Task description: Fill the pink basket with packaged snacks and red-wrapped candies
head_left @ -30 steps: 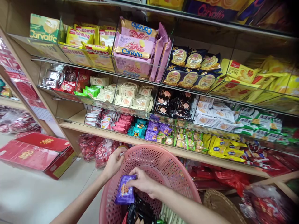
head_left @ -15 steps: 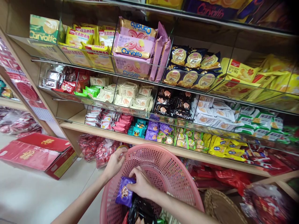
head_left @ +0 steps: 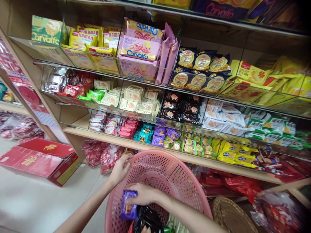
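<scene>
A round pink perforated basket point(head_left: 167, 171) fills the lower middle of the head view. My left hand point(head_left: 120, 170) grips its near left rim. My right hand point(head_left: 142, 195) reaches inside and holds a small purple snack packet point(head_left: 128, 207) low against the inner wall. Black packets point(head_left: 148, 221) lie in the bottom of the basket just below it. More purple packets point(head_left: 161, 133) sit in the clear bin on the lowest shelf straight ahead.
Tiered clear bins of wrapped snacks run across the wooden shelves point(head_left: 126, 140). Red boxes point(head_left: 41, 158) lie on the floor at left. Red bagged goods point(head_left: 99, 155) sit under the shelf. A woven basket point(head_left: 233, 216) stands at lower right.
My right hand has lowered the purple packet deeper into the pink basket, toward the black packets. The left hand has stayed on the rim.
</scene>
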A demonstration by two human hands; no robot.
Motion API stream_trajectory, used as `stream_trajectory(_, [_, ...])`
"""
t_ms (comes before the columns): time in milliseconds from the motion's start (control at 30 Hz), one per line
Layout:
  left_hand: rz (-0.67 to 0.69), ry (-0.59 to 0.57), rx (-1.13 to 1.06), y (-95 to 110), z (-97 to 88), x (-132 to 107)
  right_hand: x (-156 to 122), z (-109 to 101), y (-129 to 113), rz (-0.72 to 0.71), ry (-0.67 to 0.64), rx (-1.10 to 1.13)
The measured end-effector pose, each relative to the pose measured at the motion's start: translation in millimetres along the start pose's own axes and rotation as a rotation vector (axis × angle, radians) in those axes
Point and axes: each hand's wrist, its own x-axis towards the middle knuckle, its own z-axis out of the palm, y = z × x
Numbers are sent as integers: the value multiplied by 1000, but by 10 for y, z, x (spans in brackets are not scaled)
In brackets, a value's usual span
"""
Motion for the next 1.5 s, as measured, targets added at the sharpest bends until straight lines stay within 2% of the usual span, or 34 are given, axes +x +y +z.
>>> stream_trajectory(100, [4,-2,8,5,-3,-3,-3,32,-2,-76,-48,-153])
stream_trajectory(267, [-7,-17,16,31,-13,-7,-57,51,-94,-91,-79,-287])
stream_trajectory(433, [-15,-25,23,26,-7,-2,-146,40,-263,-5,-185,-300])
stream_trajectory(567, [-5,-31,24,17,-9,-5,-156,3,-293,-1,-154,-260])
stream_trajectory(633, [-4,-30,12,14,-10,-6,-119,-96,-270,-31,-40,-223])
stream_trajectory(700, [-12,-27,0,8,-8,-5,-62,-296,-226,-83,177,-186])
stream_trajectory(767, [-24,-28,-3,-3,-1,0,-5,-603,-153,-119,467,-185])
stream_trajectory(833, [-27,-27,0,-15,8,5,31,-977,-40,-90,748,-237])
stream_trajectory(933, [-23,-23,-2,-26,14,8,44,-1518,190,-1,957,-271])
stream_trajectory(1000, [-30,-24,-7,-19,8,7,60,-1780,348,92,1064,-268])
stream_trajectory(1067, [-43,-26,-14,-1,-5,2,109,-1934,472,197,1133,-250])
stream_trajectory(1133, [-50,-24,-21,17,-17,-3,190,-1995,541,295,1158,-223])
stream_trajectory(1333, [-49,-10,-30,-8,-5,-11,426,-1967,466,544,1196,-178])
stream_trajectory(1500, [-48,-9,-22,-62,22,-18,474,-1975,471,606,1271,-153])
